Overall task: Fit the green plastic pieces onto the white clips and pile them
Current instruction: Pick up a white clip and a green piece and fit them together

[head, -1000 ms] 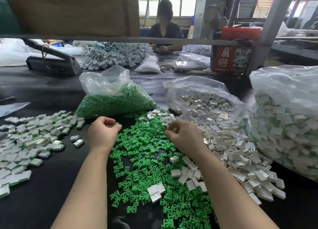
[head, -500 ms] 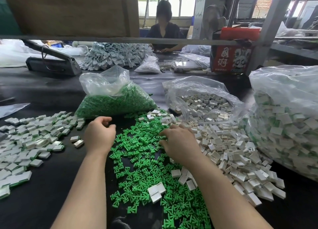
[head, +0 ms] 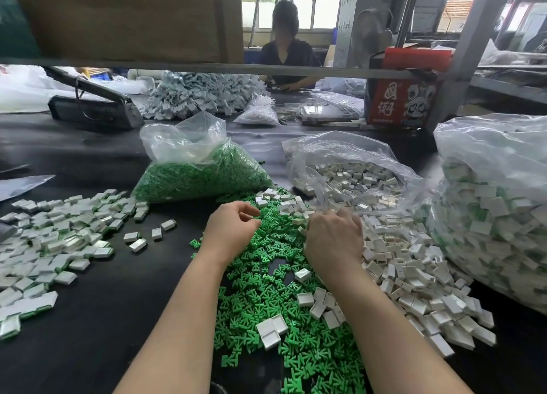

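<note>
Black matting carries the whole job: supply bags, loose parts, finished clips.

At three o'clock a clear sack of assembled pieces (head: 491, 210); at nine the pile of finished white-and-green clips (head: 53, 239); centre, loose green plastic pieces (head: 266, 290) beside loose white plastic clips (head: 414, 275). Since a second ago the right hand (head: 333, 239) has dropped onto the white clips, fingers curled down, contents hidden; the left hand (head: 232, 230) has slid right, fingertips pinched, apparently around a green piece. Another fitting looks imminent.

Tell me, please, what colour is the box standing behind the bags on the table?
The box is red with white characters and a black-and-white figure, seen in the head view.
</note>
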The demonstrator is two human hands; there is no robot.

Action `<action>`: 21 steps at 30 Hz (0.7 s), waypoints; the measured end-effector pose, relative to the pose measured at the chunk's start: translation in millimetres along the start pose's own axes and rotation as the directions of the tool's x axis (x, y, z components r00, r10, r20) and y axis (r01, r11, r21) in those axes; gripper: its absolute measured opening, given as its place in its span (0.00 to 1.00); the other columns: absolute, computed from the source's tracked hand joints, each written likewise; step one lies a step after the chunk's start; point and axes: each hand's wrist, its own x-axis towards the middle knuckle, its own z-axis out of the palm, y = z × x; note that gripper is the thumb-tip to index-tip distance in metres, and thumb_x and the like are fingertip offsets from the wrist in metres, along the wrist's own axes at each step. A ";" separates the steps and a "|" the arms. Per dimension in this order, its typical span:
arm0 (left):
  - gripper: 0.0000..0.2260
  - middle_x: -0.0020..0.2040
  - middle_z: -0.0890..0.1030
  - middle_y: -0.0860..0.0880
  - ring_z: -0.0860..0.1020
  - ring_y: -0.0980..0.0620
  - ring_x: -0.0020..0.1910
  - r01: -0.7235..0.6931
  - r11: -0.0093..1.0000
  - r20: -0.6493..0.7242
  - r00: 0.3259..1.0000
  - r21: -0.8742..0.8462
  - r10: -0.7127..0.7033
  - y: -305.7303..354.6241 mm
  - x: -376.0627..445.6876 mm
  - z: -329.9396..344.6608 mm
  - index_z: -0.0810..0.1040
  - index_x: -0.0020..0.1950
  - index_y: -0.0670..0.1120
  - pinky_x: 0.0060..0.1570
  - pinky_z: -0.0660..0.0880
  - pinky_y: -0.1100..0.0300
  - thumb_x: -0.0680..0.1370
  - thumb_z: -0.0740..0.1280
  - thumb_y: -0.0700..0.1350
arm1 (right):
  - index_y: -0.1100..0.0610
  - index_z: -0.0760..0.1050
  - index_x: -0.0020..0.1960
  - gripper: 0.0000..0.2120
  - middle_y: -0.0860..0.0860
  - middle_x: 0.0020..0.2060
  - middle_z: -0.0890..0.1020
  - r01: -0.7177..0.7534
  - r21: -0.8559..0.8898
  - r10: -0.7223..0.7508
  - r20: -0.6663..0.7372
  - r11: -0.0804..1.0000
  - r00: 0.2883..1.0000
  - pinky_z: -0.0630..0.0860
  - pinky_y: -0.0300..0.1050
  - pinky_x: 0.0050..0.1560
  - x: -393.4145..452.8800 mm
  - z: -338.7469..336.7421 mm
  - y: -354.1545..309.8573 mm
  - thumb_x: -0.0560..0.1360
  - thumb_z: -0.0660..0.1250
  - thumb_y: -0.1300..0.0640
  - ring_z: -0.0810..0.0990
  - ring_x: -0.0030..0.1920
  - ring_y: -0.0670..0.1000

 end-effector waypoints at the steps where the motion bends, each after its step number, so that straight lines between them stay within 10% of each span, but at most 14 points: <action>1: 0.05 0.40 0.81 0.53 0.78 0.56 0.37 0.002 1.000 0.014 1.000 -0.026 -0.002 2.1 0.1 1.5 0.81 0.46 0.54 0.34 0.71 0.63 0.76 0.71 0.44 | 0.54 0.77 0.48 0.08 0.48 0.42 0.78 0.012 -0.002 -0.012 -0.003 1.000 1.000 0.68 0.48 0.50 1.1 2.0 1.0 0.80 0.60 0.56 0.73 0.50 0.52; 11: 0.04 0.44 0.82 0.51 0.79 0.55 0.40 -0.008 0.997 0.165 0.986 -0.071 0.019 17.2 -6.1 16.0 0.82 0.51 0.52 0.37 0.73 0.62 0.77 0.71 0.46 | 0.46 0.78 0.55 0.13 0.46 0.51 0.82 0.077 0.113 -0.073 -0.041 0.991 0.996 0.68 0.50 0.58 3.9 10.4 5.0 0.78 0.61 0.41 0.74 0.58 0.53; 21: 0.03 0.35 0.85 0.49 0.80 0.58 0.33 0.130 0.819 0.120 0.990 -0.559 -0.076 17.0 -5.5 10.4 0.84 0.45 0.45 0.32 0.76 0.67 0.73 0.75 0.39 | 0.47 0.77 0.61 0.15 0.44 0.50 0.84 0.199 0.414 -0.188 -0.068 0.888 0.980 0.71 0.51 0.64 2.3 1.5 -6.3 0.75 0.70 0.50 0.79 0.56 0.49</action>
